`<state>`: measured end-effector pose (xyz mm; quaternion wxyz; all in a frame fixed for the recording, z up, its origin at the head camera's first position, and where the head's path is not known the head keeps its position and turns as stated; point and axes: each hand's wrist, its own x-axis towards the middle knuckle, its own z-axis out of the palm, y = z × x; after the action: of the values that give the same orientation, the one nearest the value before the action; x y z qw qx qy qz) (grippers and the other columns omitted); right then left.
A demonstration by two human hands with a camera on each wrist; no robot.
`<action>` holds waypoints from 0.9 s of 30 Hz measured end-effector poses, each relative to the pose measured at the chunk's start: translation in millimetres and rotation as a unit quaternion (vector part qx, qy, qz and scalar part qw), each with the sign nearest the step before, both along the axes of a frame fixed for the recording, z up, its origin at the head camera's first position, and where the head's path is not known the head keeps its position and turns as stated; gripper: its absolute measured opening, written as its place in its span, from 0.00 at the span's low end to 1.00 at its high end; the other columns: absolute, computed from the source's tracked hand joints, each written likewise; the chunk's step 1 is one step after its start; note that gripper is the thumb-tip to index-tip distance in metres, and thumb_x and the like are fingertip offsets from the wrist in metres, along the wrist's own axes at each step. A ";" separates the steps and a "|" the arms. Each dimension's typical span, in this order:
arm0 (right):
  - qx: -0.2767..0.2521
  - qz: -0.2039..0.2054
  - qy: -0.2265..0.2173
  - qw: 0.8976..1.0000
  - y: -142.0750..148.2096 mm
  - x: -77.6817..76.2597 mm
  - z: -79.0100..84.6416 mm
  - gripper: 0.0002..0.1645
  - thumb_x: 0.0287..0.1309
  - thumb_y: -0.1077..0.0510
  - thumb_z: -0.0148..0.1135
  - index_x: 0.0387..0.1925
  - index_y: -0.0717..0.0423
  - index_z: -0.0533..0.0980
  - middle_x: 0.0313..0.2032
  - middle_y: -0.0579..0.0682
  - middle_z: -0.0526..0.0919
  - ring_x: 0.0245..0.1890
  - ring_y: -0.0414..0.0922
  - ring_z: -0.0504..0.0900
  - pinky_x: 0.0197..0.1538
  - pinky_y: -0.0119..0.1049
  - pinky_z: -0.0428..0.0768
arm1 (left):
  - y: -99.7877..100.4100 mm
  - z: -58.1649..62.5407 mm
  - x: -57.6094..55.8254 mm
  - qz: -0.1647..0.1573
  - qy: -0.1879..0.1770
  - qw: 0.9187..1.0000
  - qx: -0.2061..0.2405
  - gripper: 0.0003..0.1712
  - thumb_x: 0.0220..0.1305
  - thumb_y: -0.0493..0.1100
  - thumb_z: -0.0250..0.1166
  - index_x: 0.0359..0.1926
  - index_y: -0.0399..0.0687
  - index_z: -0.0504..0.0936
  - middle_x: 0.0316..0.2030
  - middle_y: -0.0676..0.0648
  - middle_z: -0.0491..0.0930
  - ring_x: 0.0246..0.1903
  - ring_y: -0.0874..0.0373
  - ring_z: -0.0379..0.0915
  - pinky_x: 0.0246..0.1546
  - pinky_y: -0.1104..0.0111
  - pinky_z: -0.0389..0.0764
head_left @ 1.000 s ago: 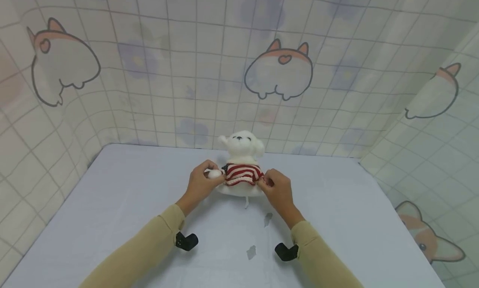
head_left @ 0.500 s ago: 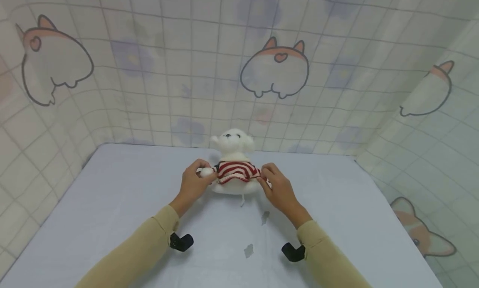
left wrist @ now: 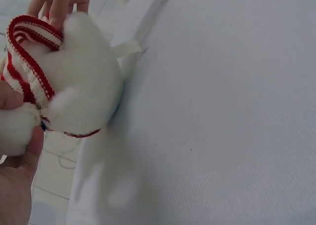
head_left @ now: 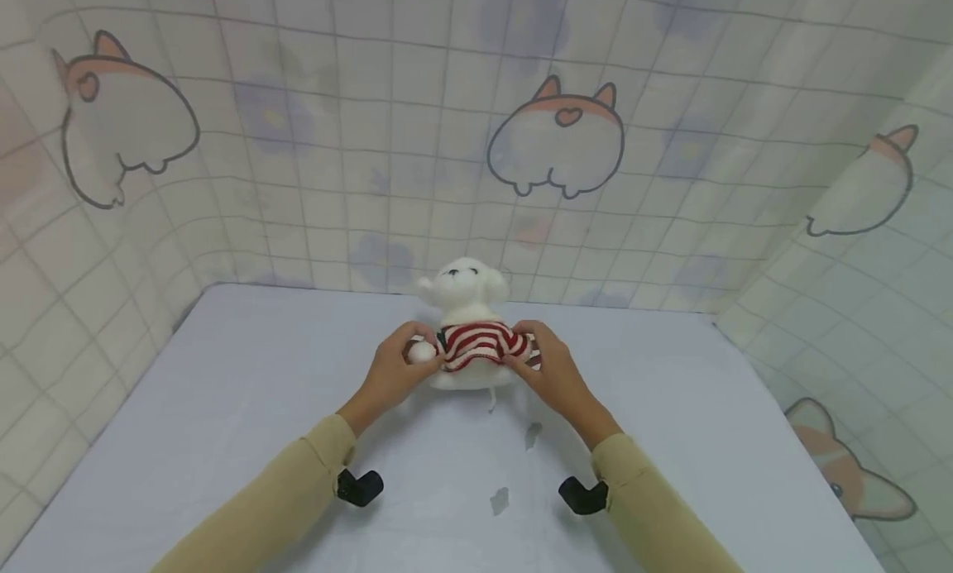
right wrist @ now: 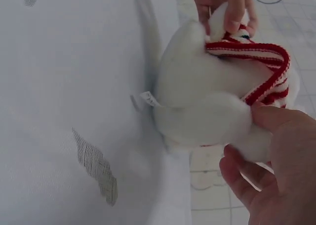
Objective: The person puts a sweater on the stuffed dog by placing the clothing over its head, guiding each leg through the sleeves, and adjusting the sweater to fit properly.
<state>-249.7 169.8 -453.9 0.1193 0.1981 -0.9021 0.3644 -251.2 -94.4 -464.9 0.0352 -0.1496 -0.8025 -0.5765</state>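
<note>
A white plush toy dog [head_left: 465, 282] in a red-and-white striped sweater [head_left: 480, 341] sits upright near the table's back edge. My left hand [head_left: 395, 362] grips its paw [left wrist: 15, 131] and the sweater cuff between thumb and fingers. On the other side, my right hand [head_left: 549, 366] holds the sweater's side, thumb in front at the hem and fingers behind. In the right wrist view the right thumb [right wrist: 276, 116] presses the hem, while the other fingers curl below the toy's white arm. The sweater gapes at the bottom, showing white plush.
A white cloth covers the table [head_left: 447, 474]. Two grey patches [head_left: 500, 500] mark the cloth in front of the toy. A printed curtain [head_left: 372, 143] surrounds the back and sides. Black wrist mounts [head_left: 360, 488] stick out at both sleeves. A small white tag [right wrist: 149, 99] hangs from the toy.
My right hand first pulled the sweater's sleeve outward to the right, then moved in, its thumb now on the front hem. The toy's head leans more to the left. My left hand keeps its grip.
</note>
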 end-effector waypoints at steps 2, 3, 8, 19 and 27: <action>0.010 -0.006 -0.009 1.000 -2.1 -0.3 2.1 0.25 0.59 0.53 0.66 0.56 0.54 0.69 0.51 0.50 0.78 0.47 0.44 0.79 0.43 0.35 0.83 | 1.2 1.2 -0.5 -0.011 -0.004 1.000 0.005 0.12 0.60 0.40 0.68 0.43 0.51 0.75 0.50 0.47 0.75 0.46 0.52 0.78 0.36 0.65 0.80; 0.011 -0.009 -0.007 1.000 -3.6 -0.8 2.7 0.24 0.59 0.53 0.66 0.55 0.54 0.71 0.50 0.50 0.79 0.45 0.43 0.78 0.42 0.35 0.82 | 2.0 1.1 -1.2 -0.015 -0.005 1.000 0.010 0.13 0.60 0.40 0.68 0.44 0.51 0.75 0.51 0.47 0.75 0.48 0.51 0.78 0.37 0.65 0.80; 0.003 -0.048 -0.009 0.999 -15.8 -5.4 0.9 0.13 0.61 0.55 0.64 0.44 0.53 0.72 0.36 0.48 0.80 0.32 0.41 0.73 0.34 0.31 0.74 | 8.8 0.5 -3.2 -0.025 -0.016 0.999 0.023 0.14 0.60 0.40 0.69 0.45 0.51 0.76 0.55 0.47 0.74 0.54 0.50 0.76 0.43 0.67 0.80; 0.002 -0.088 -0.052 0.995 -19.9 -5.3 -2.4 0.16 0.61 0.57 0.62 0.45 0.54 0.65 0.35 0.50 0.76 0.36 0.44 0.73 0.39 0.36 0.73 | 5.4 0.5 -10.7 -0.069 -0.064 0.993 0.068 0.14 0.58 0.42 0.70 0.43 0.48 0.78 0.52 0.47 0.75 0.56 0.53 0.71 0.55 0.59 0.75; 0.017 -0.076 -0.044 0.996 -13.6 -1.5 -1.5 0.17 0.62 0.55 0.63 0.46 0.54 0.66 0.38 0.50 0.78 0.36 0.45 0.74 0.40 0.37 0.74 | -0.9 -0.8 -16.5 -0.064 -0.078 0.994 0.043 0.15 0.54 0.37 0.72 0.36 0.46 0.72 0.44 0.47 0.74 0.40 0.56 0.73 0.37 0.67 0.79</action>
<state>-251.3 156.2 -455.4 0.1031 0.1149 -0.9251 0.3468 -267.7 -95.3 -465.6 -0.0580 -0.1534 -0.7663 -0.6212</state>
